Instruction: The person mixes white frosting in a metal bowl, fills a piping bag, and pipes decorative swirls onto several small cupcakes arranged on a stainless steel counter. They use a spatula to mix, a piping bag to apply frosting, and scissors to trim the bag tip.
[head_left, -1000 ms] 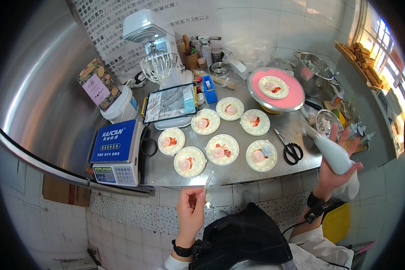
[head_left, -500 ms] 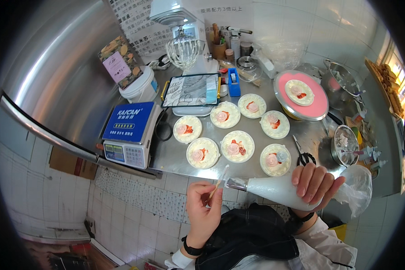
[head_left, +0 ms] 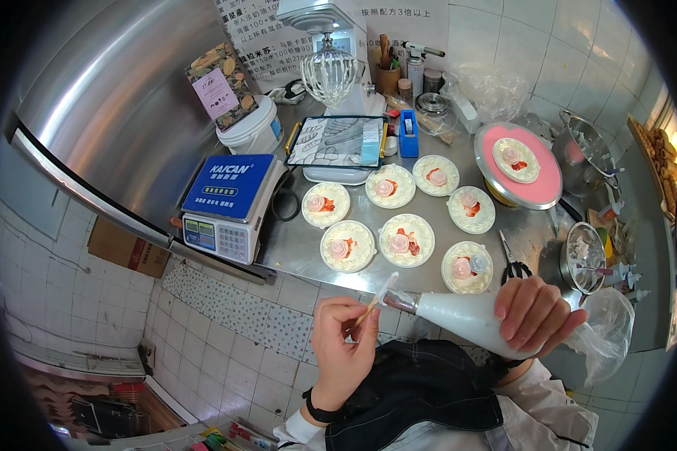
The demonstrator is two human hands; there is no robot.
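My left hand (head_left: 342, 353) pinches a thin wooden stick (head_left: 368, 310), its upper end coated with white cream (head_left: 389, 284). The metal nozzle (head_left: 401, 301) of a piping bag (head_left: 459, 319) points left, right up against the creamed end; whether they touch I cannot tell. Wrapped round the full part of that bag, which holds white filling, is my right hand (head_left: 538, 316). Beyond both hands, several small round cream-topped cakes (head_left: 406, 259) stand on the steel table (head_left: 301, 264), bearing pink cream roses and red pieces. One cake (head_left: 470, 284) also carries a pale blue rose.
Another cake (head_left: 525, 172) sits on a pink turntable (head_left: 490, 144). Black-handled scissors (head_left: 515, 264) lie near my right hand, with a metal bowl (head_left: 572, 263) beyond. At left stand a scale (head_left: 217, 242) and a white bucket (head_left: 241, 137); a stand mixer (head_left: 317, 15) is behind.
The creamed end of the stick and the nozzle have come closer together. The whole scene has shifted slightly to the right in view. Both hands keep their holds.
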